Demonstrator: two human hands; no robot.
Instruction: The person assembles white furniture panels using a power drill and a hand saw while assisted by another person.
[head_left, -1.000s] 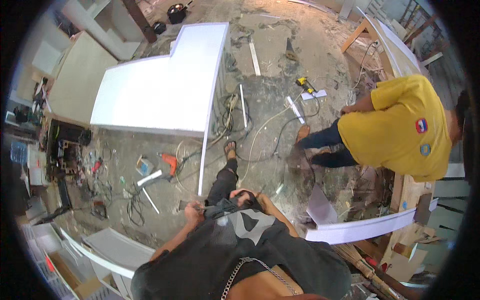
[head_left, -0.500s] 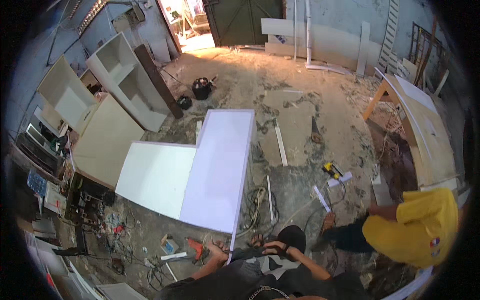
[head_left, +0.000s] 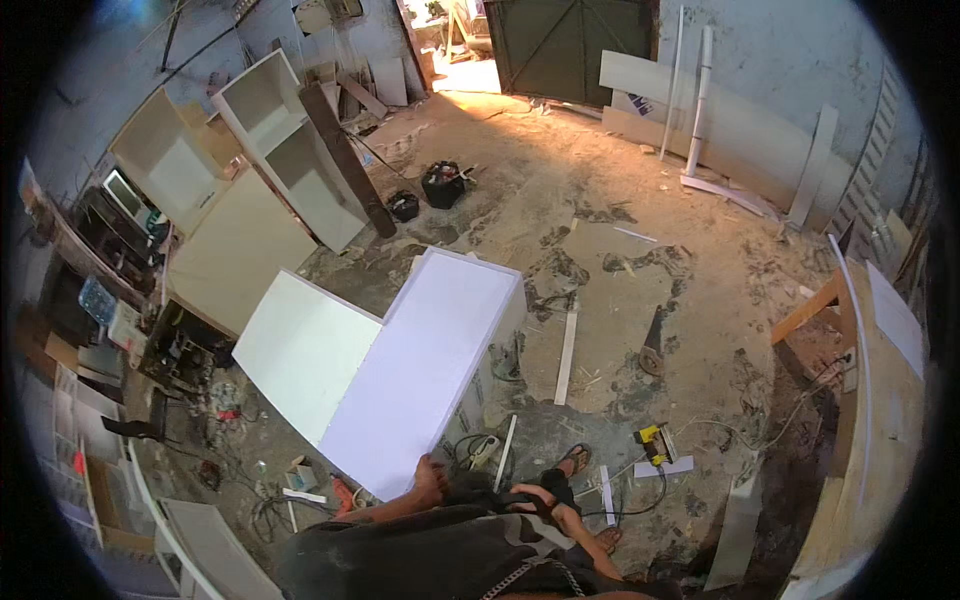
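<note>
A white-topped box cabinet (head_left: 425, 350) lies before me, with a paler white panel (head_left: 300, 345) along its left side. At the cabinet's near right corner, my left hand (head_left: 431, 482) is closed against the edge. What it grips there is too small to make out. My right hand (head_left: 540, 497) is held in front of my dark shirt, its fingers bent and pressed together. Dark cloth around the right hand hides whether something is in it. Beside my left forearm a red power tool (head_left: 343, 494) rests on the floor.
A yellow power tool (head_left: 655, 445) with a cord lies right of my sandalled feet, near white strips (head_left: 606, 495). Open cabinet carcasses (head_left: 290, 150) and black buckets (head_left: 443, 184) stand at the far left. A wooden workbench (head_left: 885, 430) stands right. Cables trail across the floor.
My view has swung, so the room sits further right. The person in yellow is out of view. My left hand has moved up to the cabinet's corner; the thin strip beside it no longer shows.
</note>
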